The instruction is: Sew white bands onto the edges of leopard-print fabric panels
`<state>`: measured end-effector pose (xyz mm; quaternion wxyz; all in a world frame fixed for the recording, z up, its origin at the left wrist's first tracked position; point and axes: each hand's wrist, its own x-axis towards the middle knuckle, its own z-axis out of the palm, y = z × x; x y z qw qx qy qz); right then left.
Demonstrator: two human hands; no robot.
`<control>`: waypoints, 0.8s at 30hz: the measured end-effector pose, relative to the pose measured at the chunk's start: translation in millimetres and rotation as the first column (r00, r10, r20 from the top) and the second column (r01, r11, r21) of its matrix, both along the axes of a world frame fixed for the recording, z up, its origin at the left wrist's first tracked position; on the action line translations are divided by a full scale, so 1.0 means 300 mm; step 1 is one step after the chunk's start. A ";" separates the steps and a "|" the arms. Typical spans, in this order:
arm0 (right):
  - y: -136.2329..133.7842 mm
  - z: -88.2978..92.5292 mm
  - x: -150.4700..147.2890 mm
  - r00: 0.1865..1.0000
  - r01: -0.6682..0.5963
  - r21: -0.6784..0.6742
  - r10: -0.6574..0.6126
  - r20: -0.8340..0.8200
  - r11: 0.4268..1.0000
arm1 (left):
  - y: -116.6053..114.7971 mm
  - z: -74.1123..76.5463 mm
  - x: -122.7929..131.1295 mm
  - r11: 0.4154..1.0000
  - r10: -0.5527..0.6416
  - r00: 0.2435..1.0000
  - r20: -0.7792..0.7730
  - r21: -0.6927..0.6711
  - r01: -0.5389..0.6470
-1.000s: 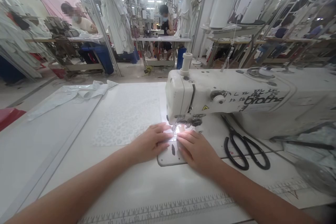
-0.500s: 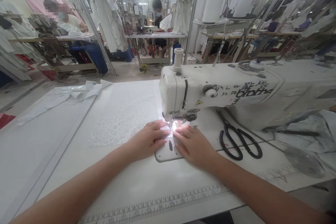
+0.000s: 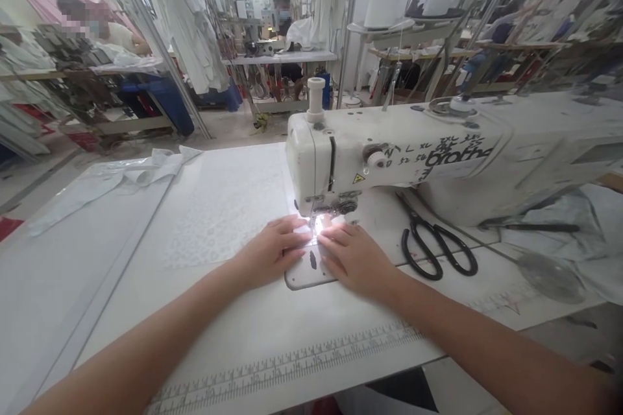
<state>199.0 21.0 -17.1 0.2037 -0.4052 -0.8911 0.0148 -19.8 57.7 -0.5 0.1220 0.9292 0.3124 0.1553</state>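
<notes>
A white sewing machine (image 3: 335, 155) stands before me, its lamp glaring over the needle area (image 3: 314, 227). My left hand (image 3: 272, 249) lies palm down just left of the needle, fingers stretched over the right edge of a pale, spotted piece of fabric (image 3: 209, 230). On the other side, my right hand (image 3: 357, 259) rests with extended fingers, their tips close to the presser foot. Between both hands shows the metal needle plate (image 3: 298, 277). Glare and fingers hide how the cloth sits under the foot.
Black-handled scissors (image 3: 435, 249) lie right of my right hand. A printed ruler (image 3: 292, 366) runs along the table's front edge. Crumpled pale fabric (image 3: 559, 233) sits at the right, and more scraps (image 3: 141, 172) at the far left. Co-workers sit at machines behind.
The whole view has shifted slightly, so the machine and scissors appear a little farther left and higher. Both hands stay beside the needle with little visible change.
</notes>
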 end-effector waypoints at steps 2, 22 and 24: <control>0.000 0.002 0.001 1.000 0.001 0.002 -0.001 0.003 1.000 | 0.003 0.000 0.000 1.000 0.002 1.000 0.000 0.001 -0.002; 0.007 0.011 0.042 0.987 0.115 0.006 -0.114 -0.111 0.993 | 0.116 0.214 -0.119 0.941 0.330 0.942 0.065 0.055 -0.334; 0.010 0.014 0.058 0.986 0.123 0.020 -0.120 -0.115 0.992 | 0.079 0.248 -0.154 0.940 0.334 0.942 0.031 0.057 -0.336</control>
